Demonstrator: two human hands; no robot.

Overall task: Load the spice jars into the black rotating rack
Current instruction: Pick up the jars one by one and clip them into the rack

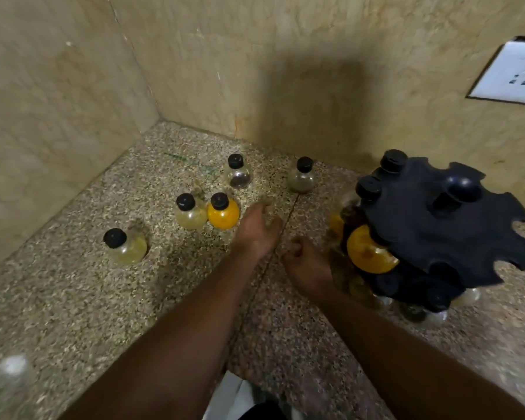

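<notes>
The black rotating rack (443,225) stands at the right of the speckled counter, with several round jars hanging in its slots, one bright yellow (369,253). Several loose jars with black caps stand on the counter: a yellow one (223,214), a pale one (190,215) beside it, a pale one (126,248) at the left, a dark-filled one (239,174) and a brownish one (301,178) near the back wall. My left hand (258,227) stretches out just right of the yellow jar, fingers relaxed, holding nothing. My right hand (308,265) hangs loosely curled and empty beside the rack.
Beige marble walls close the corner at the left and back. A white wall socket (512,77) sits at the upper right. A seam in the counter (273,247) runs under my hands. A blurred clear object (11,377) lies at the lower left.
</notes>
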